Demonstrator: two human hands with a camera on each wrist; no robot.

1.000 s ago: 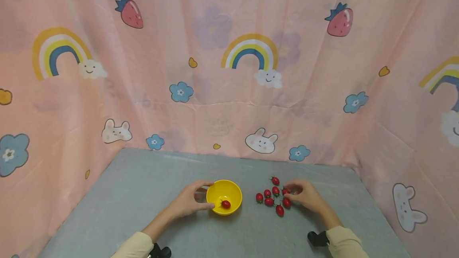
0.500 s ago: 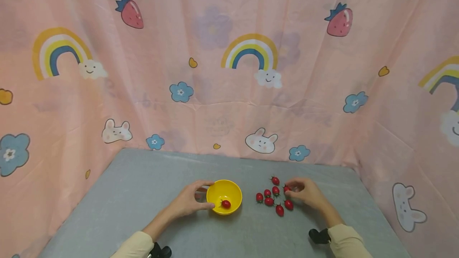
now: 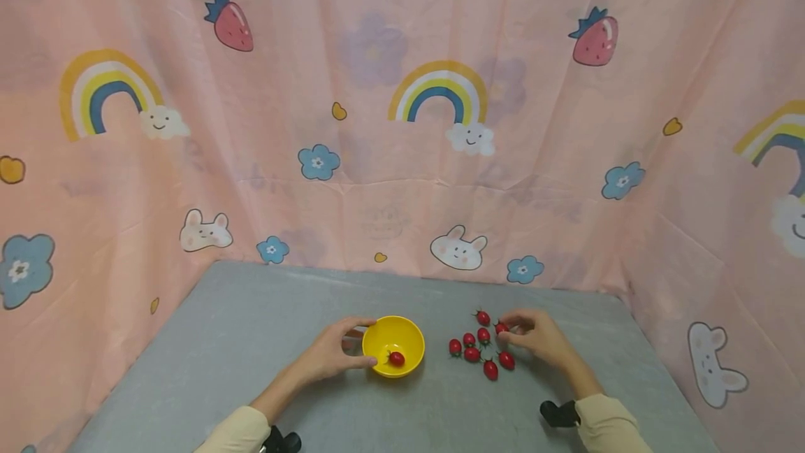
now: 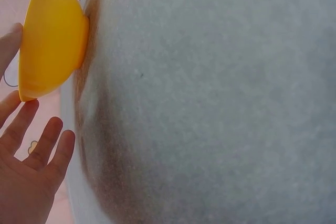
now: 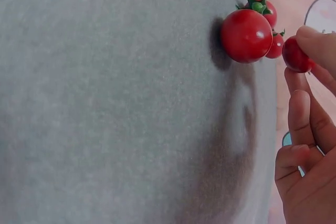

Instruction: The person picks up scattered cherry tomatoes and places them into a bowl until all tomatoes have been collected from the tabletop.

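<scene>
My left hand (image 3: 328, 351) holds a yellow bowl (image 3: 402, 329) by its near-left side, thumb and forefinger at the rim. Inside the bowl lies one cherry tomato (image 3: 396, 359). In the left wrist view the bowl (image 4: 55, 38) stands upright on the table, and the other fingers are spread away from it. To the right, my right hand (image 3: 538, 338) pinches a cherry tomato (image 5: 297, 55) between thumb and fingertips, seen best in the right wrist view. Several more cherry tomatoes (image 3: 472, 354) with green stems lie in a loose cluster left of that hand.
Beneath everything is a grey table (image 3: 277, 306). A pink curtain (image 3: 402, 208) with printed rainbows, strawberries and flowers hangs behind it and at both sides. Dark straps with black knobs (image 3: 558, 415) show at both wrists.
My right hand has shifted slightly away from me with the pinched tomato. A tomato beside it has moved a little right and nearer me. The left hand and bowl have stayed put.
</scene>
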